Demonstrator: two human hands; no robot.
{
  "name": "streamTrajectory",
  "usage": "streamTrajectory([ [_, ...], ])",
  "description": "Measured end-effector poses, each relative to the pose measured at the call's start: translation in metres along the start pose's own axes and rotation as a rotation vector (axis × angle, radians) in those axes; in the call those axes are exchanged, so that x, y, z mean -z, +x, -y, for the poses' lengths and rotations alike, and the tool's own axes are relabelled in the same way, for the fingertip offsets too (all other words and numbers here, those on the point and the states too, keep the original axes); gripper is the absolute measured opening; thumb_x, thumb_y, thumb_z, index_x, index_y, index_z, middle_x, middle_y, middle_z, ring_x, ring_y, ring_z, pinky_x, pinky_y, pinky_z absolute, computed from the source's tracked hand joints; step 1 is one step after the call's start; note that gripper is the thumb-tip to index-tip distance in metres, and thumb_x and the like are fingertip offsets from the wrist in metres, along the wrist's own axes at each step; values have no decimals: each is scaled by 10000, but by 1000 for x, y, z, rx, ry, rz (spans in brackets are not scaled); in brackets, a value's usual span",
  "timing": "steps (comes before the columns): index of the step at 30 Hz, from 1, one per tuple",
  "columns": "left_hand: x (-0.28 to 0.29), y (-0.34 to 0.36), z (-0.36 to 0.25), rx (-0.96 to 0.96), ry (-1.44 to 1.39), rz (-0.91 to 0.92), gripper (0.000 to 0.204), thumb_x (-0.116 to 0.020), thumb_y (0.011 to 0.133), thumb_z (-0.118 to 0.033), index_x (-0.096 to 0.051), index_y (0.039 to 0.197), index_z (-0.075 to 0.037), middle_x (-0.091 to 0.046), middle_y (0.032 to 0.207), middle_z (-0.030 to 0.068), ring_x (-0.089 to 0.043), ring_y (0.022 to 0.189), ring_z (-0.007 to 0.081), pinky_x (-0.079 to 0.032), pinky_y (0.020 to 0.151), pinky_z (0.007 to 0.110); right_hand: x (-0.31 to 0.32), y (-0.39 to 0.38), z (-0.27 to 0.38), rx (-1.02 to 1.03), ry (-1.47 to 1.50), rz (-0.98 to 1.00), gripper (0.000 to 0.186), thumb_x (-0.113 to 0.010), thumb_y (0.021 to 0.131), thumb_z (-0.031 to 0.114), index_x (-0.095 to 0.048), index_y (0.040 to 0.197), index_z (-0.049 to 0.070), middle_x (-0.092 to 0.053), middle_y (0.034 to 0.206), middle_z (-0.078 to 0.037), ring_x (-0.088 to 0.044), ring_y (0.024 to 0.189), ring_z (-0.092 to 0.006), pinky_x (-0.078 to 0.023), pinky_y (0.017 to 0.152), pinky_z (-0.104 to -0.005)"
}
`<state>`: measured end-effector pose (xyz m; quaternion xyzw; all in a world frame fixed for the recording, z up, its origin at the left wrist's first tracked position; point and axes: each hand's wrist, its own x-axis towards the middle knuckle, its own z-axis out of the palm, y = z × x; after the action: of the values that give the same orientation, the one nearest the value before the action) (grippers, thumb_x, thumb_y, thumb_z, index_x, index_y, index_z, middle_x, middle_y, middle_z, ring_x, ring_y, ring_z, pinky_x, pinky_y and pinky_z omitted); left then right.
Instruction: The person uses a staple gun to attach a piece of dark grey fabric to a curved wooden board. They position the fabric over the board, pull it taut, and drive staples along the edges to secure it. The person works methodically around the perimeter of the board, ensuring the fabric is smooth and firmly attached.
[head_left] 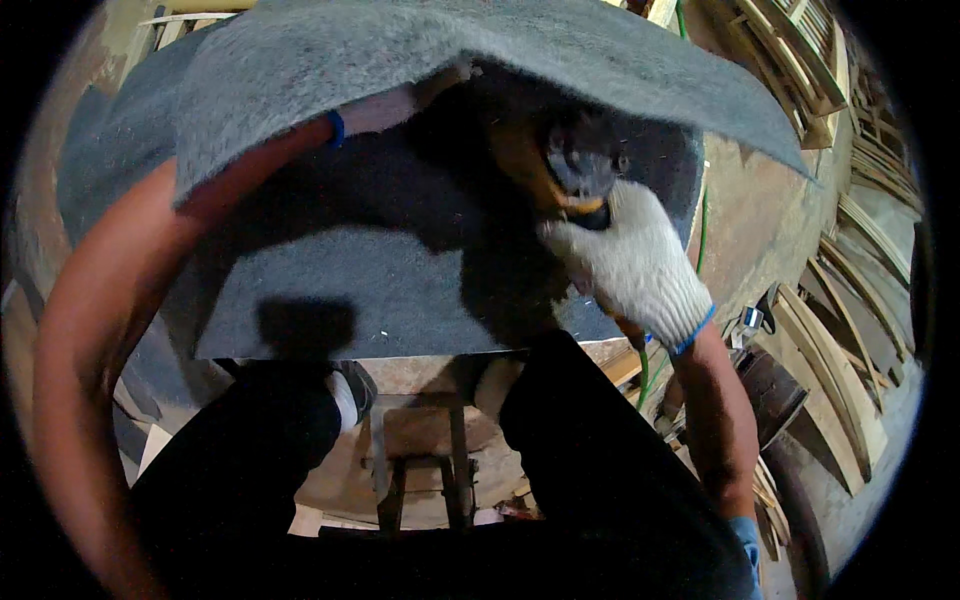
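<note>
My right hand (635, 260), in a white knitted glove with a blue cuff, is closed round the handle of a yellow and black nail gun (525, 160). The gun's head reaches into the shadow under a raised grey felt sheet (330, 65). My left hand (385, 108), also gloved, is under the sheet's near edge and grips it where it peaks. Its fingers are partly hidden. Below the raised flap lies a dark grey felt-covered surface (340, 270), heavily shadowed around the gun.
A green hose (643, 380) hangs below my right hand and shows again beside the surface's right edge. Curved wooden pieces (825, 370) and slats lie on the floor at right. A dark cylinder (770, 395) is near my right forearm. Between my legs stands a metal frame (420, 450).
</note>
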<state>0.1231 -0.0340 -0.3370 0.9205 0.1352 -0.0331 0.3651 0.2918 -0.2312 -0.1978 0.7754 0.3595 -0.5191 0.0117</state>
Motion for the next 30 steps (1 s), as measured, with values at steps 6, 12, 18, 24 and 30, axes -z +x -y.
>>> streamTrajectory([
  [6, 9, -12, 2, 36, 36, -8, 473, -641, 916, -270, -581, 1347, -85, -610, 1305, 171, -558, 1236, 350, -428, 1077, 463, -19, -14, -17, 129, 66, 51, 349, -719, 838, 265, -714, 1101, 34, -739, 993, -219, -721, 965, -360, -556, 854, -424],
  [12, 24, -9, -5, 91, 104, -16, 437, -627, 925, -261, -598, 1323, -83, -617, 1287, 170, -565, 1222, 346, -437, 1059, 466, -4, 0, 7, 177, 79, -129, 369, -711, 842, 280, -705, 1092, 9, -739, 972, -221, -726, 932, -354, -557, 847, -415],
  [18, 17, 2, -16, 243, 264, 98, 403, -612, 935, -253, -614, 1299, -81, -625, 1269, 169, -573, 1209, 343, -446, 1041, 469, -13, 26, -1, 235, 8, -228, 369, -678, 856, 326, -704, 1065, 22, -720, 884, -245, -697, 870, -430, -559, 785, -466],
  [24, 12, -63, -75, -8, 427, 24, 374, -590, 953, -317, -653, 1245, -92, -619, 1269, 206, -529, 1268, 347, -417, 1072, 486, -5, 15, 2, 105, -53, -193, 361, -667, 866, 349, -722, 908, -5, -698, 780, -249, -702, 805, -419, -551, 740, -461],
  [30, -3, -123, -62, -114, 502, -29, 416, -635, 926, -355, -654, 1280, -136, -566, 1385, 142, -459, 1355, 341, -295, 1197, 501, -18, 18, 4, 97, 115, -104, 349, -716, 838, 339, -729, 950, 8, -717, 799, -207, -714, 785, -364, -552, 764, -446],
])
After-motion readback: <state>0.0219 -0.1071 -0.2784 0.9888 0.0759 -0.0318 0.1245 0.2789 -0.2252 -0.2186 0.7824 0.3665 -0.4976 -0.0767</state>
